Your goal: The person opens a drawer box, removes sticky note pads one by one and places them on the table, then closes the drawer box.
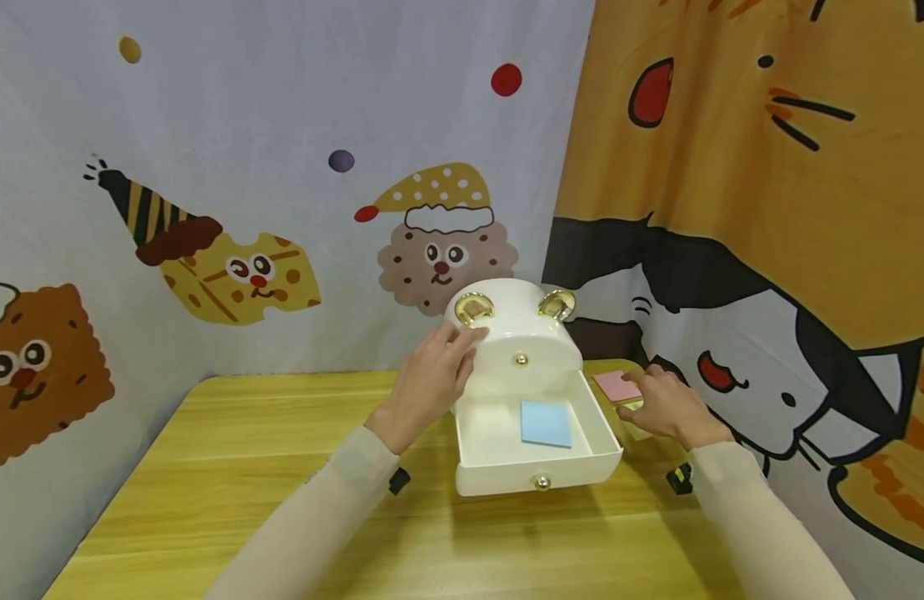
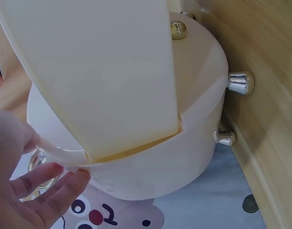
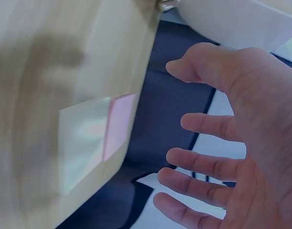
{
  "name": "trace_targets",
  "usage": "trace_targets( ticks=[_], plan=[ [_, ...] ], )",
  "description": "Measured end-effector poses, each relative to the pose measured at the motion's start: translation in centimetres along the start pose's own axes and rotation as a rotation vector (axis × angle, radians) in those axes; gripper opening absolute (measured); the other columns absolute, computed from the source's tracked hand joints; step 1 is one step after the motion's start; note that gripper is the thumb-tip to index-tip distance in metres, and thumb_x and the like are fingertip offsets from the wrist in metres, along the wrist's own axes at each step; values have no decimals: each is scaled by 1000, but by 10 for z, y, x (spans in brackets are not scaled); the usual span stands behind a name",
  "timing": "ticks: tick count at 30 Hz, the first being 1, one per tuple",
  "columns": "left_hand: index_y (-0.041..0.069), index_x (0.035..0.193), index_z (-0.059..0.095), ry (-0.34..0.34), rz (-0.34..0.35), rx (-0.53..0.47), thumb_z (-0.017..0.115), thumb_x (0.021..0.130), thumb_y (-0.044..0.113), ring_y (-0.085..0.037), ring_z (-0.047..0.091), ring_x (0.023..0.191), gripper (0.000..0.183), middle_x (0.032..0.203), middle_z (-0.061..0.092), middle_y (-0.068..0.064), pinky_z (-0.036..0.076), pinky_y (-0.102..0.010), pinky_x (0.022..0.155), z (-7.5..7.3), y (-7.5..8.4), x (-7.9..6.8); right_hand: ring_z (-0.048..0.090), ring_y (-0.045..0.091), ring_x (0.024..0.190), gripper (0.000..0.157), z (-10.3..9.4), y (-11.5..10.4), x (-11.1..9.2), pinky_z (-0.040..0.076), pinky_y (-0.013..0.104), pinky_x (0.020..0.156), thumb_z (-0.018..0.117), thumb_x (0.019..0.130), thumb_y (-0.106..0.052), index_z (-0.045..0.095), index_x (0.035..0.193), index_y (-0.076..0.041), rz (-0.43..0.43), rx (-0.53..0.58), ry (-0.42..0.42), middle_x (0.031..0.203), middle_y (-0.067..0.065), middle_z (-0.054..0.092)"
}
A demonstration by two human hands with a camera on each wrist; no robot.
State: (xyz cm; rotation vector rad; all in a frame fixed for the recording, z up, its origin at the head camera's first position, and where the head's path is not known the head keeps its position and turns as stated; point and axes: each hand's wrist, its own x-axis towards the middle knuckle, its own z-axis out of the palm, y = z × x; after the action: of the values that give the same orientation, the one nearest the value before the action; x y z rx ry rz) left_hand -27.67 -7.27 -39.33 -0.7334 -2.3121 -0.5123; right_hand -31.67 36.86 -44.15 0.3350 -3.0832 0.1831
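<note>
Touching white box [image 1: 517, 383], left hand [image 1: 432, 375], right hand [image 1: 667, 403] near 2 notepads [image 1: 611, 386]

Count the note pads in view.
3: the blue pad in the drawer; the pink pad and pale yellow pad side by side on the table. Others may be hidden.

A yellowish, wood-grained worktop [image 1: 244, 467] with rounded back corners is supporting a glossy white, round-topped drawer box [image 1: 506, 302], which is standing on shiny metallic feet [image 2: 241, 84]. To the box's right, a square pink paper pad [image 1: 613, 385] and a square pale-yellow paper pad [image 3: 81, 143] are lying flat, side by side.
</note>
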Motion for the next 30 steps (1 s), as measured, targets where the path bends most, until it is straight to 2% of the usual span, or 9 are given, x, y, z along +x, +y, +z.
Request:
trace_targets(
  ticks=[4, 14, 21, 30],
  plan=[
    [16, 153, 73, 9, 7, -4, 71, 117, 13, -23, 61, 82, 36, 107, 67, -11, 58, -32, 63, 0, -1, 1, 73, 45, 107, 75, -11, -8, -3, 65, 62, 73, 90, 98, -47, 70, 155, -3, -25, -8, 30, 132, 32, 70],
    [17, 154, 74, -3, -2, -13, 71, 117, 14, -25, 63, 84, 37, 108, 67, -11, 57, -32, 61, 0, 0, -1, 73, 45, 110, 71, -20, -20, -13, 66, 63, 73, 88, 99, -48, 71, 153, -5, -50, 3, 69, 135, 31, 71],
    [18, 154, 74, -5, -10, -7, 70, 117, 15, -24, 63, 86, 37, 108, 68, -10, 58, -33, 63, 1, 0, -1, 74, 52, 118, 66, -31, -27, -20, 66, 71, 87, 87, 102, -45, 73, 151, -4, -73, 13, 113, 141, 33, 71],
    [19, 154, 74, 5, -14, -23, 70, 117, 13, -23, 61, 85, 38, 106, 66, -9, 56, -31, 62, 2, 0, -2, 75, 49, 116, 64, -55, -43, -28, 66, 62, 69, 86, 102, -49, 73, 152, -10, -58, 27, 146, 145, 30, 70]
  ],
)
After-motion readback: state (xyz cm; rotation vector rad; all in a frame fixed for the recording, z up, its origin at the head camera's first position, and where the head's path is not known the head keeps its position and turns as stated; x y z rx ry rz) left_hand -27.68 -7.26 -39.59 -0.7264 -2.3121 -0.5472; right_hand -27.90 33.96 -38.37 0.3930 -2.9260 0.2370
